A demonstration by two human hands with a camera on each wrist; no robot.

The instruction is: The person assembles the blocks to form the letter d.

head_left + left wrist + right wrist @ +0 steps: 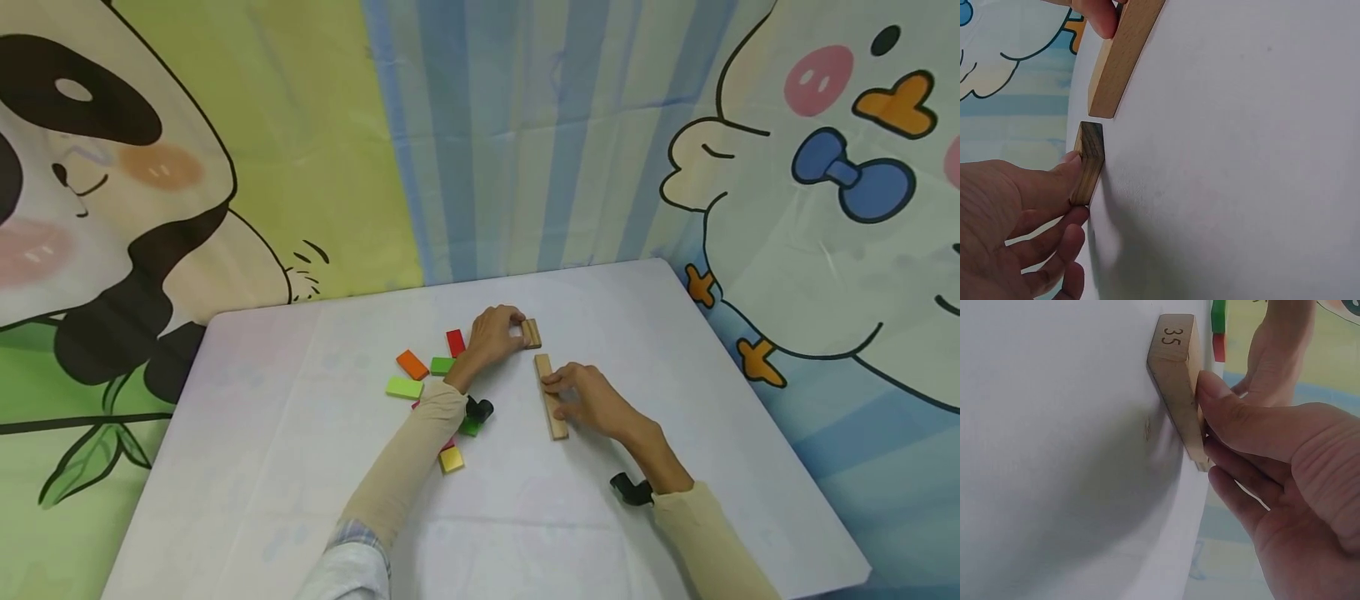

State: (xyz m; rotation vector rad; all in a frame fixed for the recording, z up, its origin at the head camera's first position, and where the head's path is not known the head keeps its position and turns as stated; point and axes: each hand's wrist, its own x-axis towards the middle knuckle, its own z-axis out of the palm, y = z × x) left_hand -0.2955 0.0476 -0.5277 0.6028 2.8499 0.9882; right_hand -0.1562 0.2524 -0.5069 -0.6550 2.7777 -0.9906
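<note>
My left hand (492,333) is at the far part of the white table and pinches a short wooden block (532,333) between thumb and fingers. In the left wrist view that short block (1090,164) has a dark-grained end and lies against the table. Nearer me, my right hand (594,402) has its thumb and fingers on a long pale wooden block (553,421) lying flat. The right wrist view shows "35" on the end of this long block (1174,337). A small gap separates the two wooden pieces.
Left of the wooden pieces lie several coloured blocks, among them an orange block (412,364), a red block (455,342), a light green block (405,387) and a yellow block (452,460). My left forearm covers some of them. A printed curtain (495,150) stands behind the table (262,467).
</note>
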